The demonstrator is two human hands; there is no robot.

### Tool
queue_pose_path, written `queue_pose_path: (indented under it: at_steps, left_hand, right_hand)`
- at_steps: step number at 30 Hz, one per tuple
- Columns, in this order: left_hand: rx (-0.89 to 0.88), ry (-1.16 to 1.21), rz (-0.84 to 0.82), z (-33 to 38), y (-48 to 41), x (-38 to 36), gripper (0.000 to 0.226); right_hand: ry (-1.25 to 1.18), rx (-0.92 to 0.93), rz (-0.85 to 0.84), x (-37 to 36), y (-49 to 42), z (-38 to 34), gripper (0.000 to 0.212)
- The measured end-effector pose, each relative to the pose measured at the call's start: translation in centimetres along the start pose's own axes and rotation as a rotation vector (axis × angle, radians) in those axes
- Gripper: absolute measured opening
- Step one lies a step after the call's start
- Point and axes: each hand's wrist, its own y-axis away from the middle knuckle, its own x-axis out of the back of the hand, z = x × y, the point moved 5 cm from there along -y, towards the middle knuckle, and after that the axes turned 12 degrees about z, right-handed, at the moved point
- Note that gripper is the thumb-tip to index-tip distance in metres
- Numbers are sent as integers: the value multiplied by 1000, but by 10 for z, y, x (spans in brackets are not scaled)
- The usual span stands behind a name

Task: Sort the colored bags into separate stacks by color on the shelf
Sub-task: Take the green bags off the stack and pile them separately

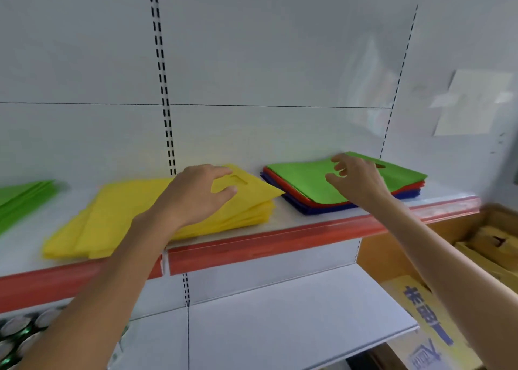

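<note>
A stack of yellow bags (117, 218) lies on the white shelf (283, 215) at centre left. My left hand (196, 193) hovers over its right end with fingers loosely curved, holding nothing. To the right lies a mixed pile: a green bag (302, 179) on top, red bags (322, 203) under it, and blue bags (308, 210) at the bottom. My right hand (356, 179) is above the green bag with fingers spread and curved, gripping nothing that I can see. A second green stack (22, 198) shows at the far left edge.
The shelf has a red front strip (252, 246) and a white back panel with slotted uprights (165, 103). A lower white shelf (280, 313) is below. Cardboard boxes (476, 243) stand at the right, cans (16, 339) at the bottom left.
</note>
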Motion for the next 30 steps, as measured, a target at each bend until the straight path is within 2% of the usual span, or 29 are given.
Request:
queue_pose_path:
  at_steps: [5,9,14,18,24,26,30]
  left_hand:
    - [-15,-14,20,46,-30,-49,42]
    - [60,-37,51,82,-51,-101,43]
    - [122,-141,-75,112,-83,-155,50]
    - [271,-386,-254,110,-104,-186,69]
    - [487,-485,-259,102,-92,-209,91]
    - [548,-449,-245,97,-85,-212,91]
    - [492,-456,-241,99,-87,-215,76]
  right_hand:
    - [-39,6,3,2,-33,57,47]
    - [-72,66,-5,7,-70,108,45]
    - [-17,62,-79,6,-116,178,41]
    - [90,113,-155,-8,-148,195,33]
    - [152,91,-207,-41,-153,211,42]
    - [144,109,-209,-49,-147,213,42]
    - [128,108,-198,-50,-149,217,35]
